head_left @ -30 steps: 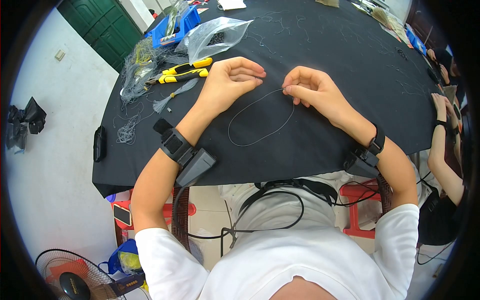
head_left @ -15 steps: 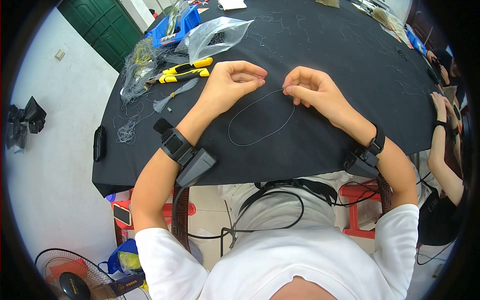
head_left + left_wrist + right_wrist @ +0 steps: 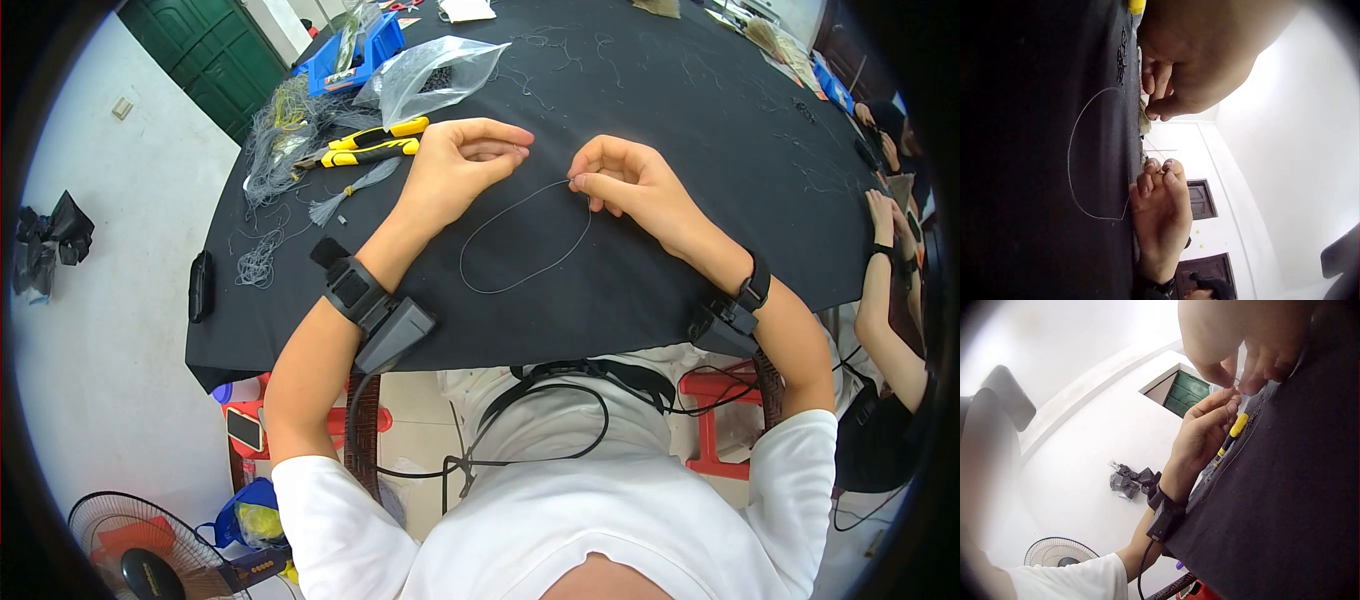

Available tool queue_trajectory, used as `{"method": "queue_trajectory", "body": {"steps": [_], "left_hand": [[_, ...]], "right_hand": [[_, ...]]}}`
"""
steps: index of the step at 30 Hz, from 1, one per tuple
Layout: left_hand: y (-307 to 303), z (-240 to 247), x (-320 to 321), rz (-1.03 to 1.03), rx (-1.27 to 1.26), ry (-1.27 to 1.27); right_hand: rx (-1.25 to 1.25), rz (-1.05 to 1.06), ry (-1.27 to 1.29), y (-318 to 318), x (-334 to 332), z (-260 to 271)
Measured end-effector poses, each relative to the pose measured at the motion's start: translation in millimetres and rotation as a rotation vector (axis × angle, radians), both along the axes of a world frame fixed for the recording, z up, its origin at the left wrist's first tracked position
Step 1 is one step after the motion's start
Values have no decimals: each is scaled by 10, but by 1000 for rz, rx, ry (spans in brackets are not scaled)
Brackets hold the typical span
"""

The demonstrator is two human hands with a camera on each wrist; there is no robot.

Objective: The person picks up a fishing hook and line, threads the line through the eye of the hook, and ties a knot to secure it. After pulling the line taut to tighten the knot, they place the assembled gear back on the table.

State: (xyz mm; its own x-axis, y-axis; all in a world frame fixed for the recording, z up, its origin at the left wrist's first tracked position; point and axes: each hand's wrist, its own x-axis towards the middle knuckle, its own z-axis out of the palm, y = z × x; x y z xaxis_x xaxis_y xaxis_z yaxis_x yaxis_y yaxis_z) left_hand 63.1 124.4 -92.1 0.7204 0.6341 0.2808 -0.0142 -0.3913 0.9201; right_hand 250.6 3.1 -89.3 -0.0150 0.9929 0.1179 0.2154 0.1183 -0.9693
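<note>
A thin grey cord [image 3: 462, 262] hangs in a wide loop over the black cloth, rising to my right hand [image 3: 635, 185]. That hand pinches it between thumb and forefinger, the other fingers curled behind. To the left, my left hand [image 3: 455, 165] is raised, its long fingers extended and the thumb tip close against them. In the left wrist view, a fine line spans the gap between the left hand [image 3: 1194, 69] and the right hand [image 3: 1163, 212]. The left fingertips face the right ones, a short gap apart in the head view.
Yellow-and-black pliers [image 3: 370, 152], a tied grey thread bundle [image 3: 355, 190] and thread tangles [image 3: 257, 262] lie left of my left hand. Behind are a clear plastic bag [image 3: 440, 85] and a blue bin [image 3: 375, 50]. Another person's arms [image 3: 885, 290] are at the right edge.
The hands and the cord loop keep nearly the same pose throughout. The whole head view shifts very slightly.
</note>
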Motion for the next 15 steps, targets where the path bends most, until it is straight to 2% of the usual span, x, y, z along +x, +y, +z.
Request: {"method": "queue_trajectory", "body": {"steps": [6,9,12,15], "left_hand": [[-6,10,11,25,54,-49],[53,-46,15,68,187,-62],[15,22,-11,122,230,11],[8,13,2,128,204,-18]], "right_hand": [[26,-1,-10,16,9,-42],[23,-1,-14,14,12,-41],[4,5,-11,6,11,-14],[-5,7,-7,1,6,2]]}}
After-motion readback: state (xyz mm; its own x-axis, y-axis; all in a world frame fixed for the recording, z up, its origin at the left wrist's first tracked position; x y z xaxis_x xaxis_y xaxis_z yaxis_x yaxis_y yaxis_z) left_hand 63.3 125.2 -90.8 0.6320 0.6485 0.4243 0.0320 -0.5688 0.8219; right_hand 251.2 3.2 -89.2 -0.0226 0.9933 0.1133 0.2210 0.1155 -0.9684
